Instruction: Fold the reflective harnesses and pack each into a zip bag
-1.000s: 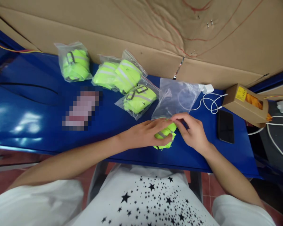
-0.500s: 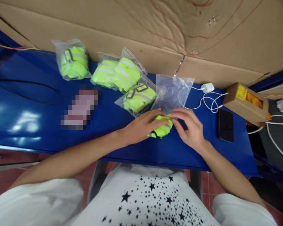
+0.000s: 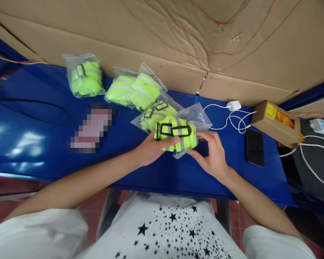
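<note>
My left hand (image 3: 153,147) grips a folded neon-yellow reflective vest (image 3: 182,142) from its left end, thumb across the front. Grey bands and two black buckles show on its upper face. Behind and below the vest lies a clear plastic bag (image 3: 198,114), one corner poking out under it. My right hand (image 3: 212,151) is curled at the vest's right end, fingers and thumb on the bag's edge; its exact hold is partly hidden. Just behind, partly covered, sits a bagged vest (image 3: 148,120).
More bagged vests (image 3: 147,90) lie along the cardboard backing (image 3: 97,39), one bag (image 3: 86,79) farther left. A blurred-out item (image 3: 91,127) is on the blue table (image 3: 129,129). To the right are a white charger (image 3: 234,105) with cable, a black phone (image 3: 255,147) and a cardboard box (image 3: 277,122).
The vest has been lifted and turned, so its buckles face up. The clear bag, flat behind my hands before, is now drawn in around or behind the vest. My right hand shifted slightly lower.
</note>
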Demonstrator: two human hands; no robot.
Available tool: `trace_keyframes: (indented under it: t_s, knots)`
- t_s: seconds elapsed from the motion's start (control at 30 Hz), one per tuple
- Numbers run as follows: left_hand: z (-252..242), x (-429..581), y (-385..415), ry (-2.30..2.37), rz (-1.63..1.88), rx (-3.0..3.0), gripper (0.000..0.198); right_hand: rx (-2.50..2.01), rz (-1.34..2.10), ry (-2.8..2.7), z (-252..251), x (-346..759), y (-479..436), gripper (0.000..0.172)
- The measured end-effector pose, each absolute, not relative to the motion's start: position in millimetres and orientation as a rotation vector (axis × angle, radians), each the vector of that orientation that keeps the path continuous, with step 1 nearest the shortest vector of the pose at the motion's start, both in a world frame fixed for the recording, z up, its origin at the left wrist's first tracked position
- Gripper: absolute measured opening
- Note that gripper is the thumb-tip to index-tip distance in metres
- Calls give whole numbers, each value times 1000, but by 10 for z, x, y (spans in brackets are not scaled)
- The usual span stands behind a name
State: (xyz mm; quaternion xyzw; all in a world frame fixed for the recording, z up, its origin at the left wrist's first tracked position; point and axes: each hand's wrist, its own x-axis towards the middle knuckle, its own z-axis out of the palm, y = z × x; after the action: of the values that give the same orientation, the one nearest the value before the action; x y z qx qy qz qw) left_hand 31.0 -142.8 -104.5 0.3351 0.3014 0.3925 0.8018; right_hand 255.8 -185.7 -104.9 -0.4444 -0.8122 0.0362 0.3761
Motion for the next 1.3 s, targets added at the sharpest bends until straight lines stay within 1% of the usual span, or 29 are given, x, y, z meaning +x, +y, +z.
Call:
trace_keyframes:
  t_s: [0.07,0.17,0.27,0.33,0.37,0.4,0.5,0.53,0.63,0.7,0.77,0.87,1.0,1.03,1.1,1.17,1.23,1.3]
  knots:
    - [-1062,299,-1426,639,784,681,69,-1143,10,-2137,-1018,2570,-1863,58]
    - [-1104,315,-1468,632,748,667,69,-1150,-141,-2257,-986,2551,-1882,74]
    - [-1168,349,-1520,647,743,738,61,-1135,-34,-2326,-979,2527,-1890,88]
    - [-1196,355,-1535,677,782,815,55,-1108,122,-2353,-958,2565,-1871,92]
    - [-1198,350,-1534,686,808,858,53,-1089,208,-2356,-936,2603,-1854,89]
    - [-1190,340,-1530,686,822,911,52,-1076,295,-2343,-908,2651,-1833,82]
    - [-1125,294,-1513,673,809,1121,51,-1110,504,-2225,-813,2794,-1773,46]
    - [-1099,279,-1511,671,800,1180,50,-1124,551,-2182,-789,2824,-1759,37]
    - [-1042,253,-1521,651,802,1268,47,-1092,615,-2068,-768,2828,-1746,15]
    - [-1030,251,-1536,635,809,1330,46,-1069,585,-1984,-789,2781,-1762,7]
    - [-1030,256,-1551,634,840,1455,47,-1071,499,-1962,-816,2725,-1788,7]
    - [-1038,266,-1562,647,893,1614,53,-1079,360,-2041,-841,2669,-1824,17]
    - [-1061,266,-1535,709,901,1515,57,-1195,56,-2114,-835,2642,-1863,36]
    - [-1067,263,-1521,723,911,1460,57,-1220,-30,-2075,-831,2634,-1876,37]
    - [-1073,254,-1497,749,959,1375,58,-1232,-44,-1977,-828,2606,-1907,27]
    - [-1072,248,-1487,776,1015,1373,61,-1232,121,-1952,-842,2563,-1941,18]
    - [-1068,255,-1497,807,1056,1457,65,-1226,260,-2008,-878,2513,-1968,15]
    - [-1070,276,-1520,841,1072,1574,65,-1209,246,-2067,-927,2469,-1981,13]
